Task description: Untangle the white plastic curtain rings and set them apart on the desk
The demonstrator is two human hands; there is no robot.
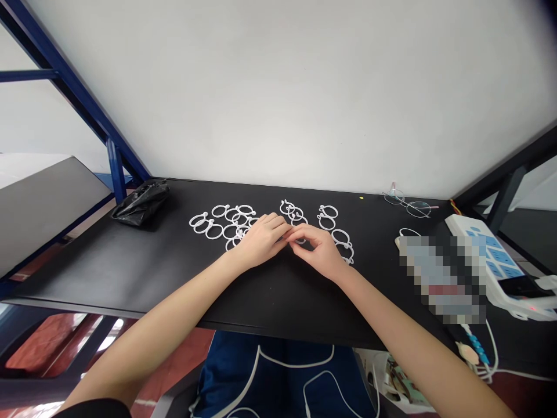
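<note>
My left hand (264,239) and my right hand (316,247) meet above the middle of the black table, their fingertips touching. Both are closed in a pinch; what lies between the fingers is too small or hidden to make out. Thin white rings (214,230) with small knobs, several of them overlapping, lie to the left, partly covered by my left hand. Just behind the fingertips is a short chain of white rings (296,214). More white rings (328,222) lie beyond and beside my right hand, the nearest partly hidden by it.
A crumpled black plastic bag (143,203) lies at the table's back left. At the right are eyeglasses (413,206), a pixelated phone-like object (439,278) with a cable, and a white power strip (496,255). A pale wall rises behind the black table (165,273); blue metal posts (115,168) flank it.
</note>
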